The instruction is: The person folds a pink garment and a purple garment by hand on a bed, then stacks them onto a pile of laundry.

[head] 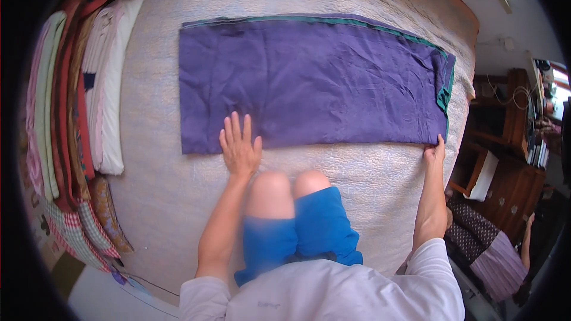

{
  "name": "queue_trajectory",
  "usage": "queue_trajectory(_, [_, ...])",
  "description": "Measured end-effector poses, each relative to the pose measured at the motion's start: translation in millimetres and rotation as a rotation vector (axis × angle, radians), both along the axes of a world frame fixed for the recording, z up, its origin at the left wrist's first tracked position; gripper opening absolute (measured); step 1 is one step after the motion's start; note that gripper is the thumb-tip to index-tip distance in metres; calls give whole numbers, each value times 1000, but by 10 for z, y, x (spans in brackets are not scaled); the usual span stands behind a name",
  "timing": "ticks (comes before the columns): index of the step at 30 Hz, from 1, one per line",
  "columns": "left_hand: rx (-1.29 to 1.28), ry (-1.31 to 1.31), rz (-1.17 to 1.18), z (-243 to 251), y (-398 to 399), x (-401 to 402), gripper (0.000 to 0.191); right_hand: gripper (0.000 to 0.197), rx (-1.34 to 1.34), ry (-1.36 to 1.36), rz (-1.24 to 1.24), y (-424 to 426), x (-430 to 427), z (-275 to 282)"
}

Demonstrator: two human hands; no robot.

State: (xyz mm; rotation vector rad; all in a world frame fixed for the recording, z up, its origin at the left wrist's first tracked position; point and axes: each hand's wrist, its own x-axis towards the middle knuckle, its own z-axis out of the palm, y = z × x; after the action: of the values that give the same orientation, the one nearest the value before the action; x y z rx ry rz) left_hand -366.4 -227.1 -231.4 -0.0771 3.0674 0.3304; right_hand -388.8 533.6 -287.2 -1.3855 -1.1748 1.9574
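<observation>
A purple cloth, folded into a long rectangle, lies before my knees. Green fabric shows along its far edge and at its right end, where the layers are uneven and bunched. My left hand rests flat on the near edge toward the cloth's left end, fingers slightly spread. At the near right corner, my right hand pinches the cloth's edge, with one finger lying along it. Creases run across the right half of the cloth.
I kneel on a bed with a pale quilted cover. Folded bedding is stacked along the left side, with a patterned pillow at its near end. Beyond the bed's right edge are a wooden cabinet and another person.
</observation>
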Motion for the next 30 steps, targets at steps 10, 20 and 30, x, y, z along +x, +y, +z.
queue_trajectory(10, [173, 6, 9, 342, -458, 544, 76, 27, 640, 552, 822, -4224, -954, 2860])
queue_trajectory(20, [2296, 166, 914, 693, -1233, 244, 78, 72, 1040, 186, 2027, -7364, 216, 1811])
queue_trajectory(30, [1848, 494, 846, 416, -1480, 665, 79, 67, 1611, 45, 1512, -5909, 606, 1877])
